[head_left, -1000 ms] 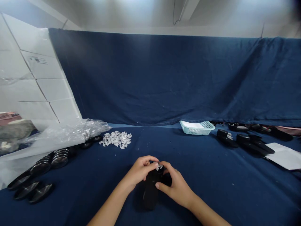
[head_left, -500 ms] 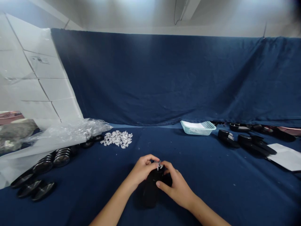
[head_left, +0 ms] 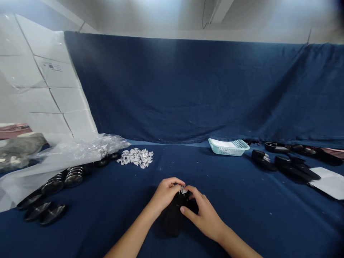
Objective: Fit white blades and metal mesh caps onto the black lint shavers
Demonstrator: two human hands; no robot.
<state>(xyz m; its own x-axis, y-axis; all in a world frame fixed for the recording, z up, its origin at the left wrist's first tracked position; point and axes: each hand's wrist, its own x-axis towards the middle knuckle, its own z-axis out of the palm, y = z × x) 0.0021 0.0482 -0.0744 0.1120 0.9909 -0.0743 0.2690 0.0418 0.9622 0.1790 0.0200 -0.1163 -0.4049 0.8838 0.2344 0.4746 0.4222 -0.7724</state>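
The left hand (head_left: 165, 195) and right hand (head_left: 204, 218) grip a black thing (head_left: 173, 218) with a small white bit (head_left: 183, 190) on top, near the front edge of the blue cloth table (head_left: 255, 215), and the little label (head_left: 52, 67) on the white box (head_left: 32, 104) is too small to read.

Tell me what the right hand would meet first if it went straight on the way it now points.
The dark, black object comes first: the right hand already touches it, with fingers angled toward the small white piece at its top. Exact depth is unclear.
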